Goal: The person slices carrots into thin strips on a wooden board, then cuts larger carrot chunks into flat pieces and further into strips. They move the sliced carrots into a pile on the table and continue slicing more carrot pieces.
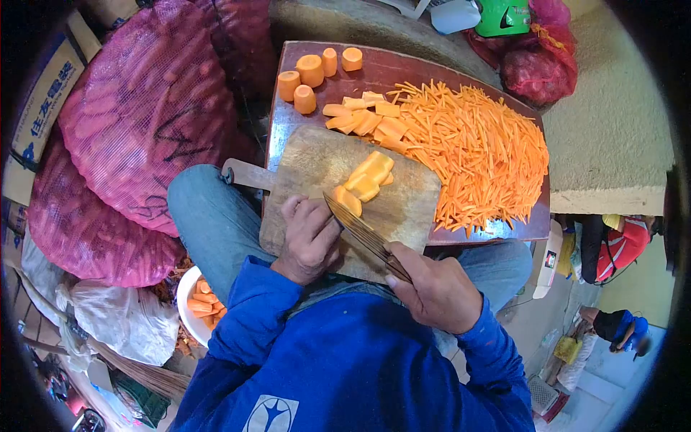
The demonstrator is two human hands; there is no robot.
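My right hand (435, 288) is wrapped around the handle end of a knife (363, 234), whose blade slants up and left over the wooden cutting board (306, 162). Close to the knife's tip, my left hand (311, 234) rests on the board with its fingers curled under. Whatever its fingertips hold, if anything, is hidden. A carrot piece (347, 200) lies against the blade near the tip, and carrot slices (371, 175) overlap just beyond it. Past the board spreads a large heap of carrot strips (475, 155), with flat carrot slabs (371, 115) at its left side.
Several short carrot chunks (310, 70) stand at the far left of the red table (403, 61). A white bucket (188, 306) of carrots sits low on my left, beside large red mesh sacks (144, 122). Two people (625, 248) are off to the right.
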